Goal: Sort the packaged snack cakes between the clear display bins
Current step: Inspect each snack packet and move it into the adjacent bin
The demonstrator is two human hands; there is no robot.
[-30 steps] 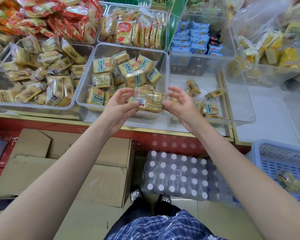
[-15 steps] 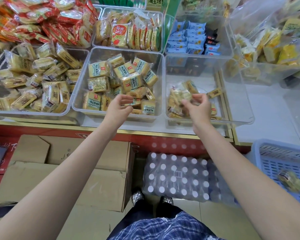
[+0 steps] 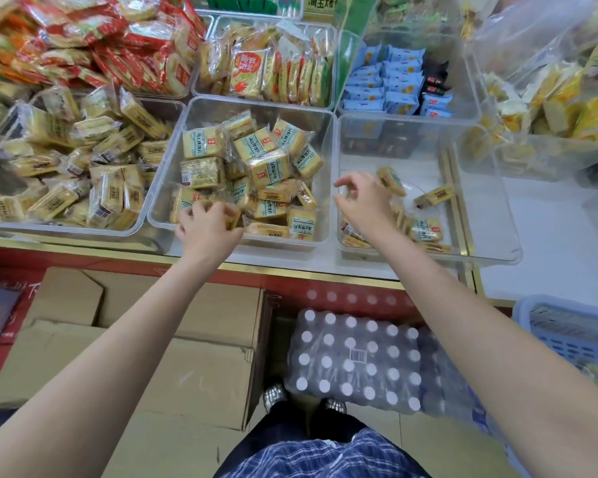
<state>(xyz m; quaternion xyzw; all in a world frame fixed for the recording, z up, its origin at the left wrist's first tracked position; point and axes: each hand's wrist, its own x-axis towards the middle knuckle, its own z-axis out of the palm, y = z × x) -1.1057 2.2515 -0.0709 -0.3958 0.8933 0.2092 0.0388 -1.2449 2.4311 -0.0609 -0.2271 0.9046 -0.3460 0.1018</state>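
Note:
Yellow packaged snack cakes (image 3: 269, 167) fill the middle clear bin (image 3: 329, 174). My left hand (image 3: 208, 226) is at that bin's near left corner, fingers curled round a cake (image 3: 231, 215) there. The right clear bin (image 3: 491, 215) holds only a few cakes (image 3: 428, 229) along its near left side. My right hand (image 3: 363, 201) hovers over that bin's left part, fingers loosely curled and holding nothing.
A left bin (image 3: 66, 167) of similar yellow cakes, red-wrapped snacks (image 3: 83, 39) behind, and blue packets (image 3: 387, 84) at the back right. Cardboard boxes (image 3: 173, 339), a shrink-wrapped bottle pack (image 3: 356, 363) and a blue basket (image 3: 573, 336) stand on the floor below the counter.
The cake that both hands held a second ago is gone from them; the right hand carried it over the right bin. My left hand has dropped into the middle bin onto another cake.

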